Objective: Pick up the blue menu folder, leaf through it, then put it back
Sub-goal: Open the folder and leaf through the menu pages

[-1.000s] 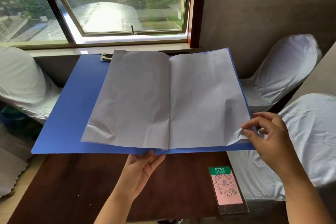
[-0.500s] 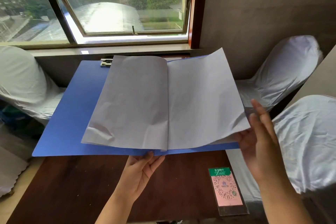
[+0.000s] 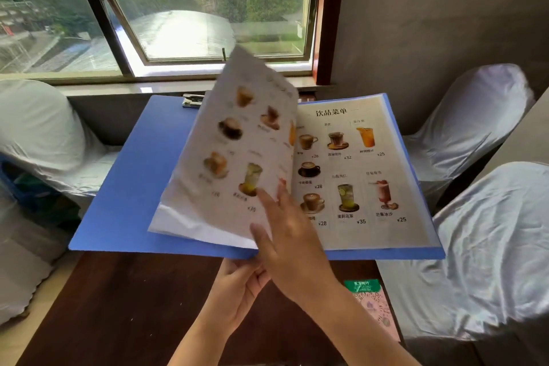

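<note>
Blue menu folder held open above the dark wooden bench.

Left hand grips its near edge from below, fingers hidden underneath. Right hand, fingers spread flat, pushes a loose printed page leftward, mid-turn, exposing a drinks page.

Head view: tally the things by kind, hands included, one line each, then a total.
Hands: 2 (left, right)
Blue menu folder: 1
Covered chairs: 3 ()
QR code card: 1
Wooden table: 1
Total: 8
</note>
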